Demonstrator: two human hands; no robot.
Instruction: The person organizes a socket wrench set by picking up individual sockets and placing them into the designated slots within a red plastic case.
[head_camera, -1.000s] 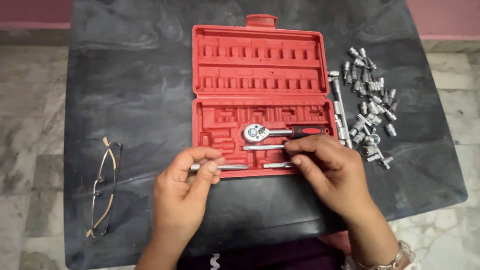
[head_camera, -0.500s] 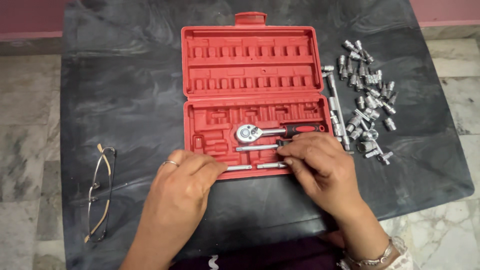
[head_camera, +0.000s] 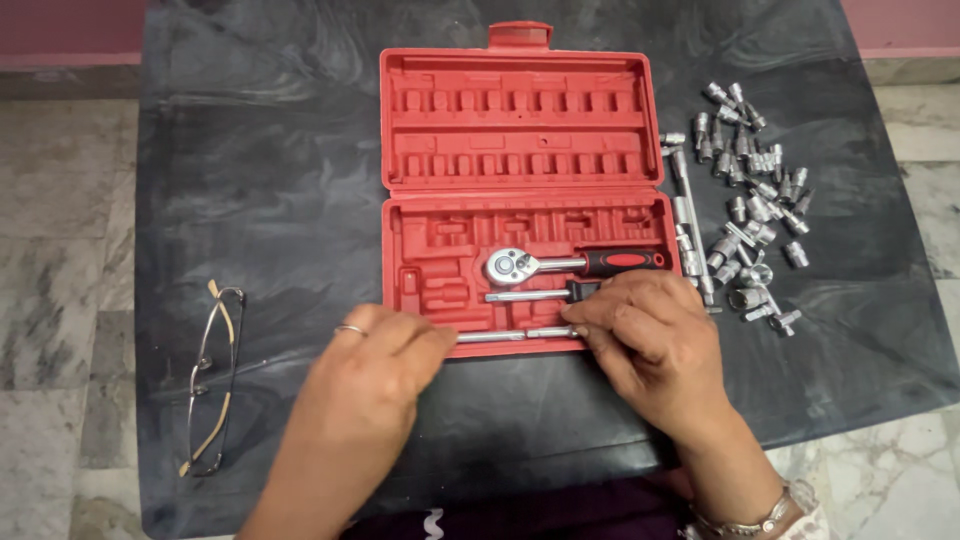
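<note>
The open red plastic tool case (head_camera: 520, 190) lay on the dark marbled table (head_camera: 280, 200), and by the look of it the refilling was only begun. Three long tools were seated in the lower half: one ratchet wrench with a red and black grip (head_camera: 570, 264), one chrome screwdriver-style handle (head_camera: 535, 295), and one chrome extension bar (head_camera: 505, 336) in the front slot. The bar was pinched at its left end by the curled fingers of the left hand (head_camera: 375, 375) and at its right end by the right hand (head_camera: 640, 335). All socket slots in the lid were seen unfilled. A loose pile of chrome sockets and bits (head_camera: 750, 190), too many for a sure count, remained beside the case, with one pair of wire-framed spectacles (head_camera: 212, 375) well apart.
</note>
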